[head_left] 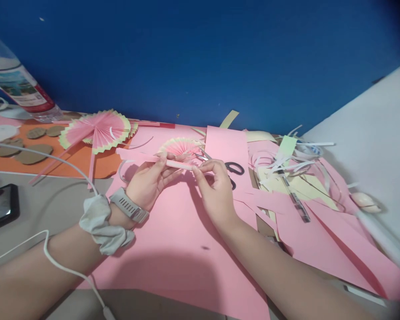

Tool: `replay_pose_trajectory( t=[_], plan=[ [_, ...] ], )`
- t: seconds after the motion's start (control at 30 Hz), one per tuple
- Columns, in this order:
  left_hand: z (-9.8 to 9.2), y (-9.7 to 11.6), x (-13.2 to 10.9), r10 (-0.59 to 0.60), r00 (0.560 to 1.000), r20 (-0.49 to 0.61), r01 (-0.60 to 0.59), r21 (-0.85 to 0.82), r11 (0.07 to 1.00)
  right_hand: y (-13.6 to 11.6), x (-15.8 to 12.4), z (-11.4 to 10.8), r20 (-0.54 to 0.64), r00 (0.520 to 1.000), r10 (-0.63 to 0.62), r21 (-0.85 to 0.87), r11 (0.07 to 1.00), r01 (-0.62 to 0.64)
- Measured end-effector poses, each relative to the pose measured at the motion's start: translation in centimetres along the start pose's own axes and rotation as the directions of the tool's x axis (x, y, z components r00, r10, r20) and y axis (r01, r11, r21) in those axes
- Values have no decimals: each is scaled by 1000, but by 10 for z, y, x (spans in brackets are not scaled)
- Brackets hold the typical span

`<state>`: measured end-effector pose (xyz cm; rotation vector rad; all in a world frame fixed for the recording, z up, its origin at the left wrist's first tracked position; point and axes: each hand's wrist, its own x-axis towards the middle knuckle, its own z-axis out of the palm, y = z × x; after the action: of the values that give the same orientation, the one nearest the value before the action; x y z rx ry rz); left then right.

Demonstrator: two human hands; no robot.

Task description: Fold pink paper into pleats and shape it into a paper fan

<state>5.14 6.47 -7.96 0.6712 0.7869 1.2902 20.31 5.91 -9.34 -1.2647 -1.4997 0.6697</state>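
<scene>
Between my two hands a narrow folded strip of pink paper (pixel 179 164) is stretched almost level. My left hand (pixel 150 180) pinches it between thumb and fingers, and its loose flat end sticks out to the left. At the strip's right end, my right hand (pixel 215 182) grips it with thumb and forefinger. Just behind the hands lies a pleated pink paper fan (pixel 183 146) with a pale yellow edge. A pair of scissors with black handles (pixel 235 168) rests on the pink paper, partly hidden by my right hand. Large pink paper sheets (pixel 173 231) lie beneath.
At the left, finished-looking pleated fans (pixel 102 129) with strip handles lie on orange paper (pixel 66 162) beside brown discs (pixel 35 153). A bottle (pixel 23 84) leans at the back left, near a phone (pixel 2 208). Paper scraps and a pen (pixel 296 200) clutter the right. A blue wall rises behind.
</scene>
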Motion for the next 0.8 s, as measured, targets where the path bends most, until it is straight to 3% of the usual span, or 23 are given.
replay_pose_trajectory(
  t=[0.8],
  plan=[
    [1, 0, 0, -32, 999, 31, 32, -8, 999, 0, 0, 0, -21, 999, 48, -9, 999, -48]
  ],
)
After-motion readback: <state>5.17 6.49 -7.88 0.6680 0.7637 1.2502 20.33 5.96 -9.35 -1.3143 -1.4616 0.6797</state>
